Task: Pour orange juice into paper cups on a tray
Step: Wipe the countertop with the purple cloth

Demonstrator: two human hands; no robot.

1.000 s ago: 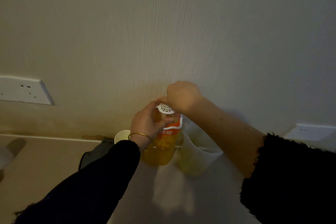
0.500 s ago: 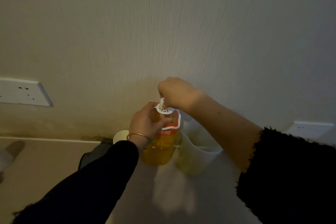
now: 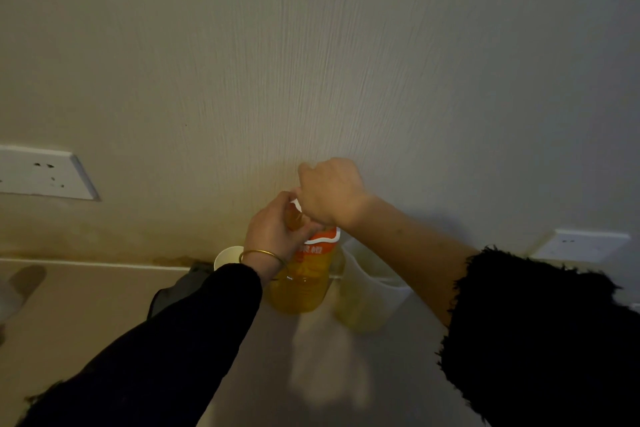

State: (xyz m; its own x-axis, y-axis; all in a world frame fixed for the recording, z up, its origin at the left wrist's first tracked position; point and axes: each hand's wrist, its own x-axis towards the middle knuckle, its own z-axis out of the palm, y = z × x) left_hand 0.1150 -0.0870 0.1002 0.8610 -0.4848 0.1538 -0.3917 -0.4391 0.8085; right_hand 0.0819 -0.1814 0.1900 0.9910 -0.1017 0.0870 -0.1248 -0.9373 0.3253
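Note:
A clear bottle of orange juice (image 3: 303, 282) with an orange and white label stands upright on the counter close to the wall. My left hand (image 3: 277, 230) grips its shoulder and neck. My right hand (image 3: 329, 194) is curled over the top of the bottle and covers the cap and the white neck ring. A white paper cup (image 3: 225, 256) stands just left of the bottle, mostly hidden behind my left wrist. A dark tray (image 3: 166, 296) shows partly under my left sleeve.
A translucent plastic jug (image 3: 367, 302) with some yellow liquid stands right of the bottle. Wall sockets sit at the left (image 3: 41, 173) and right (image 3: 581, 245). The wall rises directly behind the counter (image 3: 69, 305).
My right hand has turned over the bottle top and now covers the white neck ring that showed before. The bottle and left hand stay in place.

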